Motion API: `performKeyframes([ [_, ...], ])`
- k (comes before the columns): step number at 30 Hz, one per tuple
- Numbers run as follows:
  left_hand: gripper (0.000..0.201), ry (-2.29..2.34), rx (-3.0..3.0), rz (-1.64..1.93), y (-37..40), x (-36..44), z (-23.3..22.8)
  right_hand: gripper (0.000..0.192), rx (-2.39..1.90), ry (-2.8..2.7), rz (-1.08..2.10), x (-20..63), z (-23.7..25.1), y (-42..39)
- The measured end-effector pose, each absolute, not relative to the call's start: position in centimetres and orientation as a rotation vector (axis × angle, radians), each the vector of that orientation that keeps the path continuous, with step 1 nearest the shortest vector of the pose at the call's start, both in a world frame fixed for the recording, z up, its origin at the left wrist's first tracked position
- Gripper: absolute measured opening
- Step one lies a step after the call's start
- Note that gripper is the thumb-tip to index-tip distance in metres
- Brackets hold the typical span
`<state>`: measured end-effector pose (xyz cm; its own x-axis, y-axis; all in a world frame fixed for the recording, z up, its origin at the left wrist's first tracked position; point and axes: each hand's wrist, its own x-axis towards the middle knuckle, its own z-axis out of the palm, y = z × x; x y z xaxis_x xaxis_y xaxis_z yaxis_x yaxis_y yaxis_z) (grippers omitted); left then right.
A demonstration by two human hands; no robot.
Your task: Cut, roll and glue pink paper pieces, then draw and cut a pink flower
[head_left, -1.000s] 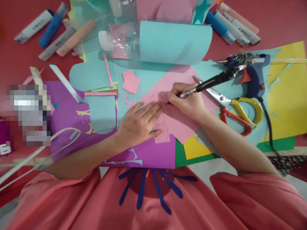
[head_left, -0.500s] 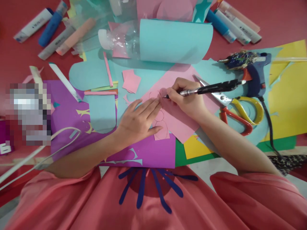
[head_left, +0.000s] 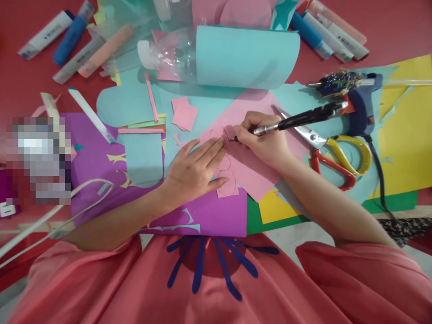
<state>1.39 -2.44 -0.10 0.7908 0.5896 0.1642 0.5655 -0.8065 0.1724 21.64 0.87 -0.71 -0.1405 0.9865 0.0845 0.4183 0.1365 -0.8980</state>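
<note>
Her left hand lies flat and spread on the pink paper at centre; the right hand grips a pen, its tip touching the sheet. Several loops are drawn; none cut, with the scissors idle at three o'clock.

surface: red table | on it: markers, coloured paper sheets

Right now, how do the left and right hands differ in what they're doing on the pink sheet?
The left hand lies flat, fingers spread, palm down on the pink paper sheet; the right hand is curled in a closed grip around a black and silver pen. The left hand holds nothing, while the right hand puts the pen tip to the sheet, beside curved drawn lines. Both rest on the same pink sheet, close together.
</note>
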Motion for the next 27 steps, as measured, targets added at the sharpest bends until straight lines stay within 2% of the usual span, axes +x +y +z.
performKeyframes([
  [8, 0.052, 0.927, 2.91, 0.3, -2.44, 1.36, -0.16, 0.038, -1.346, -1.688, 0.869, 21.46, -1.2, 0.83],
  [19, 0.052, 0.942, 2.79, 0.265, -2.43, 1.4, -0.01, 0.037, -1.341, -1.711, 1.032, 21.5, -0.29, 0.76],
  [27, 0.051, 0.936, 2.842, 0.298, -2.47, 1.38, -0.12, 0.039, -1.352, -1.697, 1.019, 21.65, -0.43, 0.82],
])
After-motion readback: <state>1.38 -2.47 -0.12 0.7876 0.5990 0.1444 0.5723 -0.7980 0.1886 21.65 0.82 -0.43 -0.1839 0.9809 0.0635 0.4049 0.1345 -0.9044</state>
